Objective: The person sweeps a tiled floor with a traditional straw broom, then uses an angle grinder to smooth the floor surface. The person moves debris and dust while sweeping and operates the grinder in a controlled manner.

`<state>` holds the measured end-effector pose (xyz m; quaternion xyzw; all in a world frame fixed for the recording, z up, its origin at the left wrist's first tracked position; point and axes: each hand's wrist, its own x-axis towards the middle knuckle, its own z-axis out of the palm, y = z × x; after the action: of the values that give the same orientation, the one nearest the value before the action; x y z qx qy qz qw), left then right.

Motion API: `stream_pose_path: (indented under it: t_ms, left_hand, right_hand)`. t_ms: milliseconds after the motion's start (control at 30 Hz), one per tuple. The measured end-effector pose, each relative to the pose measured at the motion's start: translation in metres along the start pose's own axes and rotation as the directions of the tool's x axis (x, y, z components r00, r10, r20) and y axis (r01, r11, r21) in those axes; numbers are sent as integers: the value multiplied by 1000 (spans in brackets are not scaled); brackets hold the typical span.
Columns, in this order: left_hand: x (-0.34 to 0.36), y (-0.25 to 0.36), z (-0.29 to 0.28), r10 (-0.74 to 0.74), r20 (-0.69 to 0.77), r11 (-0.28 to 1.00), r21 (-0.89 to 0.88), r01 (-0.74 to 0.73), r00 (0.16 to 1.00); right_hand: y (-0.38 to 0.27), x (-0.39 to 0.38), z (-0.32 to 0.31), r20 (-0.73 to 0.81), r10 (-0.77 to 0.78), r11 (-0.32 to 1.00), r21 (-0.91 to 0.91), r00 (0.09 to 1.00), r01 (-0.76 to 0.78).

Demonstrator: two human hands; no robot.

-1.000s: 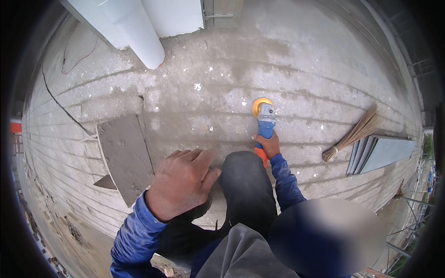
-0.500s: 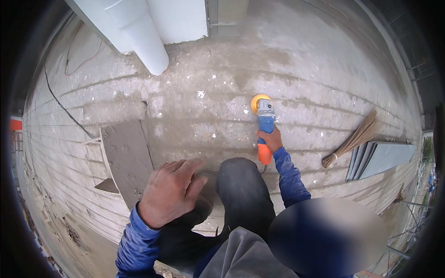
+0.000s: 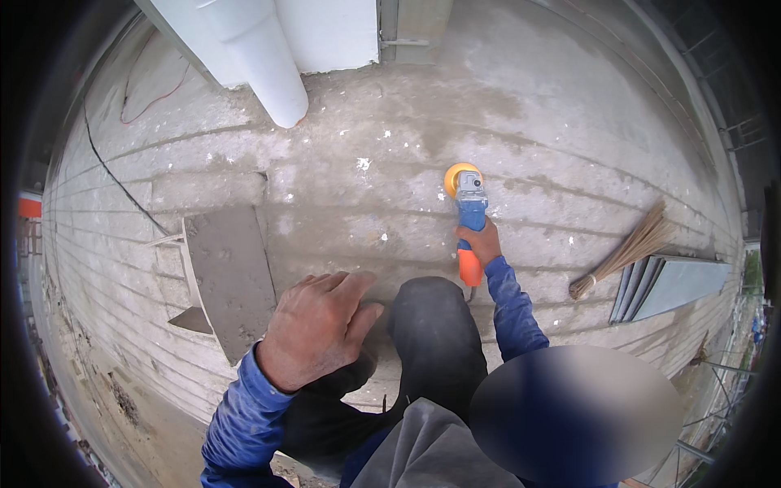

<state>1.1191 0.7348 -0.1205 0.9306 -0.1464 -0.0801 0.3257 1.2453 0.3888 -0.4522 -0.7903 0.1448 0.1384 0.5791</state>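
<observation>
Out past the right knee [image 3: 435,317], the blue-and-orange angle grinder [image 3: 472,213] is sitting snug in the grasp of the right hand [image 3: 482,241], yellow disc [image 3: 454,177] at the far end. Nearer in, the left hand [image 3: 316,329] is just hanging loose, thumb spread from half-curled fingers, well off to the grinder's left
</observation>
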Motion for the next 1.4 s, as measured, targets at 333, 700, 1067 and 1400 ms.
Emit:
stream_pose_path:
  t_ms: [333,700,1067,1400]
  left_hand:
    - [-9,1,-4,-7,-3,1000,8,7,1000]
    - [36,28,13,116,66,993,-23,-115,991]
    - [16,13,7,25,59,997,-74,-21,998]
    - [33,35,13,107,118,994,-39,-103,987]
  right_hand:
    - [10,-6,-32,-103,103,947,316,989,-66]
    - [11,-12,-12,-44,-69,996,-65,997,66]
    - [76,-17,-189,-400,237,838,545,885,22]
    - [54,15,-162,-376,222,761,644,900,81]
